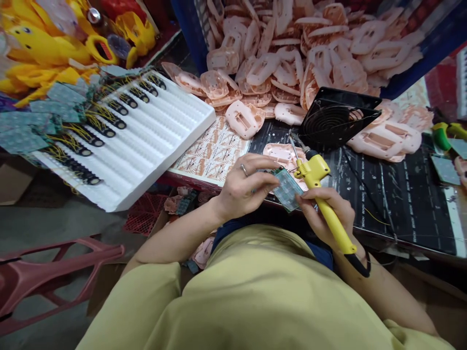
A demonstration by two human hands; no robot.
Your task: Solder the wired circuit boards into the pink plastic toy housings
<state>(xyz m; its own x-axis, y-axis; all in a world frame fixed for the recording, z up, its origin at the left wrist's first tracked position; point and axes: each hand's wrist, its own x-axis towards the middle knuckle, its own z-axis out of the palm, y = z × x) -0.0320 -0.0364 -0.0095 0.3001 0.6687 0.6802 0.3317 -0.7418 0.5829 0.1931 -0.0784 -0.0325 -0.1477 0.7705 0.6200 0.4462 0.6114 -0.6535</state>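
Observation:
Between the fingertips of my left hand (248, 187), closed with thumb and fingers together, is the upper edge of a small green circuit board (287, 190). My right hand (330, 214) is wrapped around a yellow soldering gun (323, 187), and its thumb also touches the board's lower right corner. The gun's metal tip points up and away from me. Just beyond the board, a pink plastic shell (280, 153) lies on the bench mat, partly hidden by my hands and the gun.
A black fan (335, 119) stands behind the soldering gun. Many pink shells (268, 68) are heaped in and before a blue crate (419, 63). At left, a white foam tray (160, 131) carries wired black parts and circuit boards (25, 131). Yellow toy pieces (51, 43) lie beyond it.

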